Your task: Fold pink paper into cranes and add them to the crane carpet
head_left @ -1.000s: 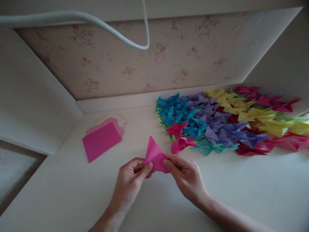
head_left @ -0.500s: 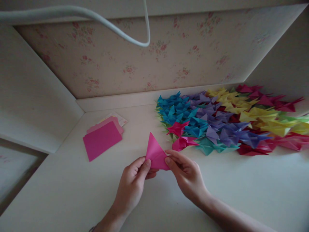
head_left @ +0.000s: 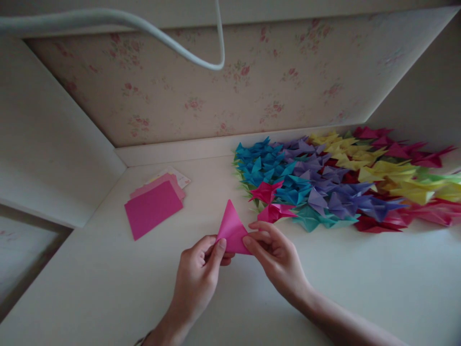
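A pink sheet of origami paper (head_left: 232, 230), folded into a triangle with its tip pointing away from me, is held above the white desk. My left hand (head_left: 200, 274) pinches its left lower corner, thumb on top and fingers underneath. On the right side, my right hand (head_left: 277, 254) grips the other lower corner between thumb and fingers, with the index finger raised a little. The fingertips under the paper are partly hidden. Just beyond my right hand sits a folded pink paper piece (head_left: 275, 212).
Rows of folded paper pieces in blue (head_left: 262, 161), purple (head_left: 345, 199), yellow (head_left: 392, 178) and red fill the desk's back right. A stack of pink paper sheets (head_left: 153, 211) lies at the left. A white cable (head_left: 169, 43) hangs in front of the floral wall (head_left: 194, 96).
The triangle's tip has shifted slightly right. My right thumb has slid a little inward over the paper, and the right index finger has lifted slightly.
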{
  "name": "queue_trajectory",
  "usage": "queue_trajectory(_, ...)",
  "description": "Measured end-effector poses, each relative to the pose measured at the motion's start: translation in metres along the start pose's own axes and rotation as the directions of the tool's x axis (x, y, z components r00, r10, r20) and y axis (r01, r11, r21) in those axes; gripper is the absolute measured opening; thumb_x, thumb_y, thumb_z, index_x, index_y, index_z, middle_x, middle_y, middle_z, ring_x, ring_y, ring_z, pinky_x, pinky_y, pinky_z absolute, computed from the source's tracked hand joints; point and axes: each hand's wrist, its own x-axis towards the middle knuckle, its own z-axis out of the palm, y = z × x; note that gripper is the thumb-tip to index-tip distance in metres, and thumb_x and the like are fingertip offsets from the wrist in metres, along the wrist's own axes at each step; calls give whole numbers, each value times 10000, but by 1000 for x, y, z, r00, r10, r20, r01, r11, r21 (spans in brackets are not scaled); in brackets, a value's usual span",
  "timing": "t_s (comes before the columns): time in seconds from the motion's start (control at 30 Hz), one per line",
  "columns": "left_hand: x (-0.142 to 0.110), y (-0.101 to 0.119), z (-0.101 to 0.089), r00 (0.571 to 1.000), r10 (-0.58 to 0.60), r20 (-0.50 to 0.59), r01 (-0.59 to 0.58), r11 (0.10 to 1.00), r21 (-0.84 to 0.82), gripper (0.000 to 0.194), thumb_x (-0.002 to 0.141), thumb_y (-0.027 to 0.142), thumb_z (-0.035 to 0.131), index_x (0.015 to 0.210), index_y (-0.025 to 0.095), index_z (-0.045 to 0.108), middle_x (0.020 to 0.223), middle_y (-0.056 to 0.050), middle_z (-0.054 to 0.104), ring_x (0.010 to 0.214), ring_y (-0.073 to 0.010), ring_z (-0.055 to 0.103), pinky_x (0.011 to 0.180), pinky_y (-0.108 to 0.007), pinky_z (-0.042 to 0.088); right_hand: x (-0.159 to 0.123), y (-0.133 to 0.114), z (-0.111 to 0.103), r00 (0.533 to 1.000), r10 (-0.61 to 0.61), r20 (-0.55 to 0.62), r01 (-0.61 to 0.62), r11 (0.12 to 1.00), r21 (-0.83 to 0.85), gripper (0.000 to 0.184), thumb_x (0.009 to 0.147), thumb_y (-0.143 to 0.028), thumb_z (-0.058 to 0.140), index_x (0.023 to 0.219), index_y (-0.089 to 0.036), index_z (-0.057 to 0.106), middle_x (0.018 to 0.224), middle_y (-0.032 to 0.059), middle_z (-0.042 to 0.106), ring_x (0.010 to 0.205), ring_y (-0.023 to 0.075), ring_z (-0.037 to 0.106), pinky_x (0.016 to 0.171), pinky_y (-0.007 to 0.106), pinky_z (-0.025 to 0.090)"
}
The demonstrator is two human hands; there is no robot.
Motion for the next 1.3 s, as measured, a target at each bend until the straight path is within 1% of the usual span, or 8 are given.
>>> queue_trajectory(0.13,1,0,1,1000,-21,13,22,999,-49,305,909,449,579,857,170,690,801,-69,780,737,-211,747,692,-263,597,2,-5,1,999,21,25,-21,1000,8,115,856,-299,708,888,-202,656,827,14,704,752,137,660,671,207,528)
queue_trajectory(0.3,1,-1,2,996,-63,59,72,985,-160,292,905,433,595,860,162,694,826,-65,779,772,-199,743,741,-261,602,0,-4,0,1000,5,22,-4,1000,-23,126,870,-316,693,892,-203,642,835,13,684,765,139,645,681,216,520)
queue_trajectory(0.47,1,0,2,996,-76,54,85,978,-188,287,902,426,606,874,154,695,824,-61,775,780,-187,738,749,-249,602,-2,-1,-1,1000,-22,12,23,991,-129,155,874,-337,686,881,-192,631,807,17,655,716,144,603,639,238,489)
queue_trajectory(0.67,3,1,3,989,-121,90,139,964,-226,294,898,429,614,889,150,707,827,-66,775,786,-187,738,747,-247,600,1,-5,0,999,49,16,-48,998,-44,226,874,-381,675,806,-172,624,730,6,631,674,128,584,619,227,468)
queue_trajectory(0.9,4,2,4,968,-204,148,244,902,-356,253,883,394,649,885,148,710,850,-63,768,816,-198,735,757,-262,603,1,-5,1,999,39,-25,-41,995,-94,264,884,-403,650,770,-166,627,696,7,618,651,134,561,585,232,443)
queue_trajectory(1.1,4,1,2,966,-188,178,249,860,-446,195,880,331,665,836,147,712,823,-23,724,791,-146,700,791,-229,586,-1,-4,3,998,34,-59,-39,995,-90,258,871,-401,664,758,-173,627,662,-1,608,596,127,537,530,220,433)
queue_trajectory(1.17,2,2,1,968,-170,183,232,880,-415,197,891,334,649,836,154,706,828,-20,723,798,-149,701,800,-235,587,0,-5,3,997,38,-65,-43,996,-77,259,867,-404,667,753,-176,623,654,1,609,588,131,545,525,222,445)
queue_trajectory(1.3,-1,4,2,985,-86,148,117,969,-217,270,917,393,595,817,159,685,767,-39,739,769,-190,730,761,-269,608,0,-4,2,997,35,-68,-40,997,-67,251,865,-400,673,755,-181,617,653,1,606,577,130,548,527,226,470)
